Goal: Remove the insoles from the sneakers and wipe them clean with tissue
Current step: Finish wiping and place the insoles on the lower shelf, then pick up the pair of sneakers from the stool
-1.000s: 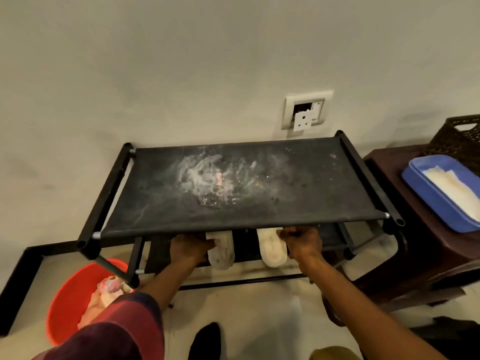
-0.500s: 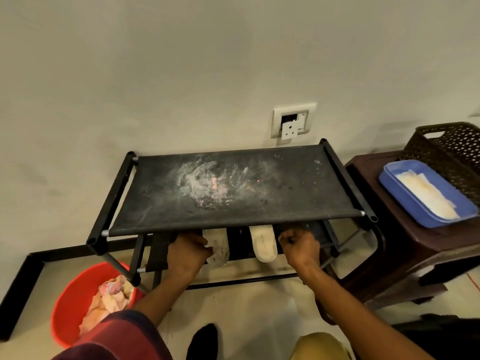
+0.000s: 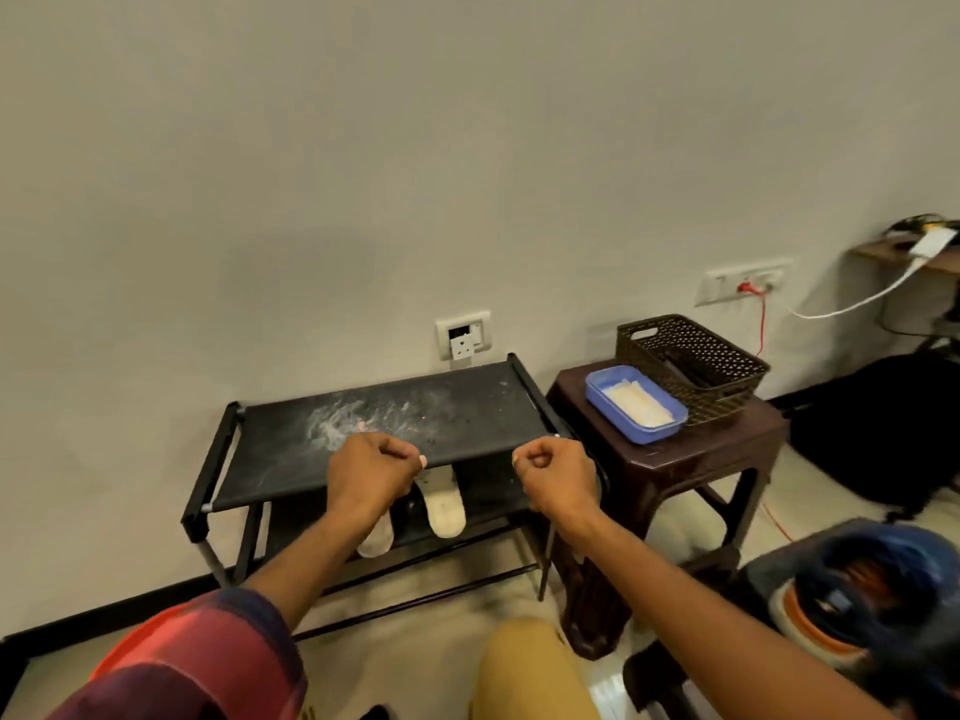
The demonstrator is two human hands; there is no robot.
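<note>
1. Left hand (image 3: 371, 472) and right hand (image 3: 556, 478) hang with fingers curled shut on nothing.
2. Both hover near the rack's top shelf (image 3: 291, 459).
3. Two pale sneakers (image 3: 444, 504) lie below, long axes near-to-far, closest to the left hand.

Black shoe rack (image 3: 270, 459) with white dusty smears. White insoles (image 3: 444, 504) underneath. Blue tub (image 3: 636, 402) and dark brown holey basket (image 3: 691, 366) on a brown stool (image 3: 675, 459). Red and purple striped sleeve (image 3: 197, 662).
</note>
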